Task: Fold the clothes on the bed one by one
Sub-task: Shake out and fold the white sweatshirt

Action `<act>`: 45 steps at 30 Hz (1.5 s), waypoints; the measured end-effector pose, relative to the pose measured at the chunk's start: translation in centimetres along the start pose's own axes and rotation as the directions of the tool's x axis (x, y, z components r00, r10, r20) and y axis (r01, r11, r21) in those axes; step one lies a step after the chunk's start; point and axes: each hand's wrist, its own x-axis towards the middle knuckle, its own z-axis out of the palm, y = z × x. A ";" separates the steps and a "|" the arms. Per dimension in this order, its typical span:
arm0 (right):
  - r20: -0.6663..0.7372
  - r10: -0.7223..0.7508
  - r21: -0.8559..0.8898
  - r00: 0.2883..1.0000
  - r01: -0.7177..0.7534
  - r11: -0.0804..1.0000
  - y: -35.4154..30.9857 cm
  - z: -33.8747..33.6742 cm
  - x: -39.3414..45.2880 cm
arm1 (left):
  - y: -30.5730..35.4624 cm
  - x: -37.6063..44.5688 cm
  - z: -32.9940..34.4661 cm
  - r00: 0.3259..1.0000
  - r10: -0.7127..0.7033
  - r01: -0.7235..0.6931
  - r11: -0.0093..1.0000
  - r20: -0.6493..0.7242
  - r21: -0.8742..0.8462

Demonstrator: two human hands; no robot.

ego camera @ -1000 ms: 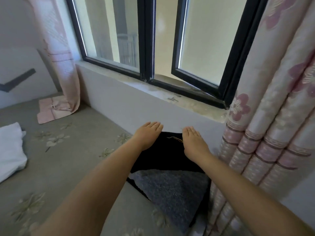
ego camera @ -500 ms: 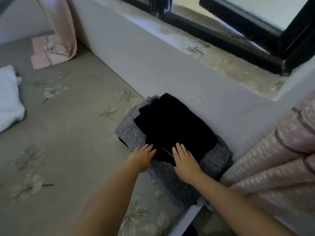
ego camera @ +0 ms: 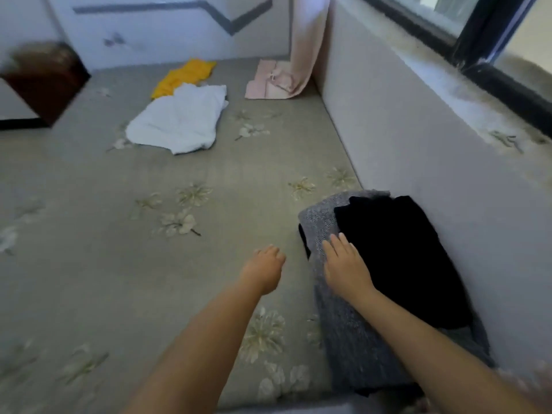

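Observation:
A folded black garment (ego camera: 400, 258) lies on top of a folded grey knit garment (ego camera: 343, 333) against the wall at the bed's right side. My right hand (ego camera: 343, 267) rests flat with straight fingers on the grey garment, at the black one's left edge. My left hand (ego camera: 264, 268) hovers over the bare bed (ego camera: 119, 264) just left of the pile, its fingers loosely curled and holding nothing. Farther back lie a crumpled white garment (ego camera: 179, 119) and a yellow garment (ego camera: 183, 76) behind it.
A pink curtain (ego camera: 304, 43) hangs at the far corner, its hem pooled on the bed. The low wall (ego camera: 418, 162) under the window sill (ego camera: 478, 94) borders the bed's right side. A dark brown cabinet (ego camera: 44, 79) stands at the far left.
My view has swung left from the window toward the bed. My left hand has come off the folded pile and moved left; my right hand has slid to the pile's left edge.

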 end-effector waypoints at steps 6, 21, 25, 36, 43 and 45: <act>-0.072 -0.405 -0.013 0.912 0.405 0.914 -14.3 -2.4 3.2 | -10.3 -13.4 1.9 0.896 -0.414 0.403 0.910 -0.161 -0.094; 0.111 -0.866 -0.039 0.488 0.872 0.487 -55.2 7.9 -14.5 | -20.2 -55.4 21.1 0.129 -0.992 0.912 0.117 0.003 -0.394; 0.233 -0.900 -0.070 0.367 0.930 0.361 -63.0 11.7 -19.6 | -21.1 -64.0 26.1 0.006 -0.989 0.931 -0.049 0.148 -0.362; 0.366 -0.868 -0.093 0.335 0.941 0.325 -83.3 18.1 -19.2 | -32.6 -74.4 34.4 -0.156 -0.913 0.866 -0.310 0.377 -0.392; 0.356 -0.902 -0.040 0.246 0.968 0.248 -102.4 16.5 -13.9 | -49.3 -80.2 33.7 -0.224 -0.925 0.838 -0.344 0.307 -0.425; 0.342 -0.906 -0.041 0.249 0.967 0.250 -107.6 15.8 -12.2 | -54.0 -82.3 33.4 -0.250 -0.928 0.837 -0.350 0.276 -0.421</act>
